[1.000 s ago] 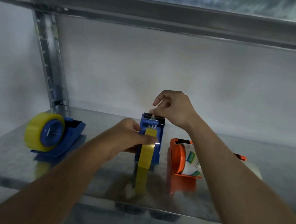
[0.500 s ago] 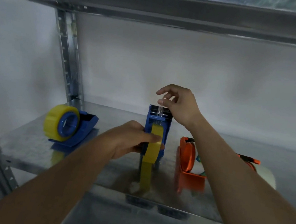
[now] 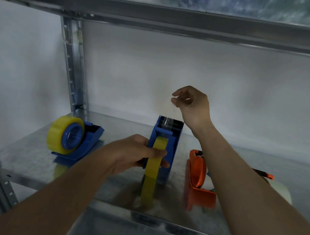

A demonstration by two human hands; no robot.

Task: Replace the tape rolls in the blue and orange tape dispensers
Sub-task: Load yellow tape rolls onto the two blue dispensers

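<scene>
Left hand (image 3: 137, 153) clamps the blue dispenser (image 3: 166, 143) and its yellow roll (image 3: 152, 172), mid-shelf (image 3: 31, 154). Right hand (image 3: 191, 106) fingers pinch the clear tape end above the cutter. Risks: strip tears or sticks to itself; dispenser tips. Orange dispenser (image 3: 197, 181) close right, could get knocked.

Two bare forearms enter from bottom edge, one each side. No sleeves in view; both arms uncovered from frame edge to wrist. Left hand (image 3: 135, 153) bare: no glove, ring, watch or band visible. Right hand (image 3: 192, 104) likewise bare, wrist unadorned. Nails short where visible; finer detail lost to blur and dim light. No clothing, markings or straps seen on either arm.
</scene>
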